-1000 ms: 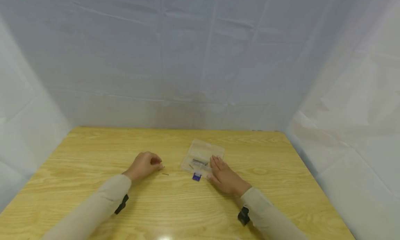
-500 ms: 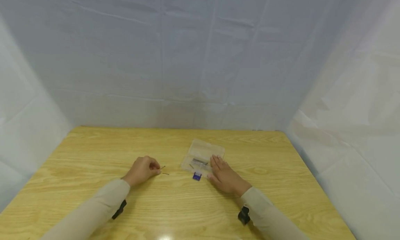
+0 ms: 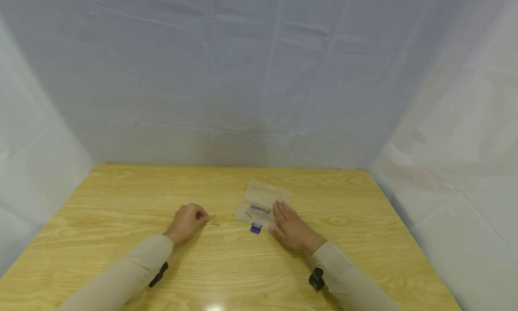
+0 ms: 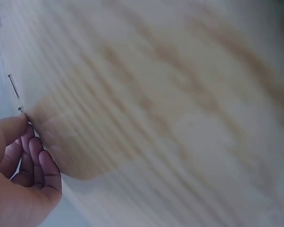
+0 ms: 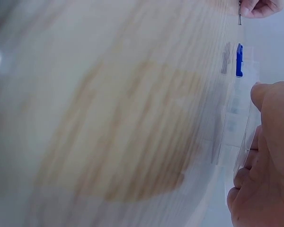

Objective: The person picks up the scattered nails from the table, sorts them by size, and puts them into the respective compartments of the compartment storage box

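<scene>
My left hand (image 3: 187, 222) pinches a small nail (image 3: 212, 216) between thumb and fingertips, low over the wooden table. Its head pokes out past the fingertips in the left wrist view. A second thin nail (image 3: 216, 224) lies on the table just beside those fingers. To the right sits a clear plastic compartment box (image 3: 263, 192) with its lid raised back and a blue latch (image 3: 256, 228) at the front. Several metal nails (image 3: 260, 209) lie inside. My right hand (image 3: 293, 230) rests on the box's right side, fingers stretched out, thumb by the front edge, covering part of it.
The wooden table (image 3: 226, 270) extends around both hands. White sheeting (image 3: 243, 77) hangs behind the table and along both sides. Dark devices are strapped at the left wrist (image 3: 158, 275) and the right wrist (image 3: 316, 279).
My left hand has come slightly nearer the table's front, and more of the pinched nail shows past its fingertips. The right hand and the box stay in place.
</scene>
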Demonstrator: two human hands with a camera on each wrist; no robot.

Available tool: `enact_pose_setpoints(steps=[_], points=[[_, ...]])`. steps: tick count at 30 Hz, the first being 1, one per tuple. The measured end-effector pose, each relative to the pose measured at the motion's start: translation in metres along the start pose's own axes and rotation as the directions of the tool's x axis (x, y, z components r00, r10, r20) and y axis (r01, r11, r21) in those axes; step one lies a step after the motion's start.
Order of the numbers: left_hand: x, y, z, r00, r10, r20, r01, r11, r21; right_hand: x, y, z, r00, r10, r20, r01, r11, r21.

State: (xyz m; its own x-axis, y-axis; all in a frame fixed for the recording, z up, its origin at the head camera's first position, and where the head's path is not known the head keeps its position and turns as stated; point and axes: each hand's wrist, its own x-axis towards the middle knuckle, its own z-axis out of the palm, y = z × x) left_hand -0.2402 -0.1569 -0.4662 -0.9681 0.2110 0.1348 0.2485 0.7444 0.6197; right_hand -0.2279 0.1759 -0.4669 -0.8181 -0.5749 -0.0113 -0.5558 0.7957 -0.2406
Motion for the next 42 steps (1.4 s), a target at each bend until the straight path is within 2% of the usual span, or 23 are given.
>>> enact_pose_setpoints(steps=[6,21,25,30,34,36,39,42], points=[[-0.001,0.003,0.000,1.000,-0.012,0.012,0.012,1.000,-0.001,0.000,-0.001,-0.001,1.000,-0.009,-0.004,0.009,1.000,0.015],[-0.005,0.008,-0.004,0.999,0.015,0.035,-0.016,1.000,0.026,0.000,-0.002,-0.002,1.000,-0.010,-0.005,0.010,1.000,0.004],[-0.001,0.012,-0.005,0.999,0.031,0.033,-0.032,0.999,0.018,0.000,-0.003,-0.003,1.000,-0.007,0.000,0.007,1.000,0.004],[0.008,0.023,-0.006,0.998,0.039,0.049,-0.038,0.999,-0.019,0.000,-0.004,-0.004,1.000,-0.014,-0.003,0.014,1.000,0.010],[0.015,0.035,-0.004,0.996,0.079,0.052,-0.077,0.996,-0.043,0.000,-0.004,-0.003,1.000,-0.019,-0.008,0.019,1.000,0.003],[0.018,0.040,-0.001,0.991,0.131,0.040,-0.130,0.991,-0.043,0.000,-0.004,-0.003,1.000,-0.020,-0.013,0.021,1.000,0.003],[0.022,0.047,0.003,0.984,0.173,0.035,-0.171,0.984,-0.041,0.001,-0.004,-0.002,1.000,-0.019,-0.014,0.019,1.000,0.005],[0.026,0.052,0.010,0.984,0.176,0.038,-0.174,0.984,-0.031,0.001,-0.004,-0.003,1.000,-0.017,-0.007,0.017,1.000,0.007]])
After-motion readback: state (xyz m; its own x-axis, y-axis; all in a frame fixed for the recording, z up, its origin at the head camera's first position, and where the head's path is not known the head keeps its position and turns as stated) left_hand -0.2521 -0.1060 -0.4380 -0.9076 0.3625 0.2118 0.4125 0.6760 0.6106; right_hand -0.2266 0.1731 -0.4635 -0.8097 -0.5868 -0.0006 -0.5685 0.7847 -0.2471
